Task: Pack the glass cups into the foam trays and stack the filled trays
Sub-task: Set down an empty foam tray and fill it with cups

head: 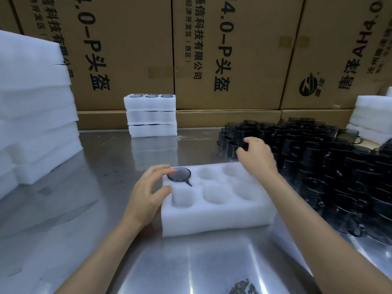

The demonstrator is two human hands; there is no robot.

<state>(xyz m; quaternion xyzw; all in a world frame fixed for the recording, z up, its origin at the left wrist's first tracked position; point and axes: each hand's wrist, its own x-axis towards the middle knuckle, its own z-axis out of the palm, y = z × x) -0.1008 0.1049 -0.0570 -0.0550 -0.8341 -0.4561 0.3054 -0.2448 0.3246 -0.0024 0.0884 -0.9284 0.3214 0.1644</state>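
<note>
Centrally, on steel counter (101, 187): white foam tray (216, 217) with six round wells in two rows. One dark glass cup (179, 174) seated in far-left well, rim level with foam top, thin handle pointing toward near edge. Other five wells unfilled.

Left hand (146, 194) resting at tray's left end; fingers (163, 169) spread and fairly straight, tips touching cup rim, thumb against foam edge beside near-left well. No curl around cup.

Right hand (257, 155) reaching past tray's far-right corner to massed smoked glass cups (331, 166) filling right side of frame. Fingers curled downward over cups at front-left of mass; firm hold on any single cup cannot be told, contact blurred and dark.

Upper centre, against back wall: stack of filled trays (151, 115), three high, cup rims visible in top layer. Left edge of frame: tall pile of foam sheets (36, 115). Far right: smaller foam pile (373, 115) behind cups. Behind all: brown cardboard cartons (233, 49) with black printed characters.
</note>
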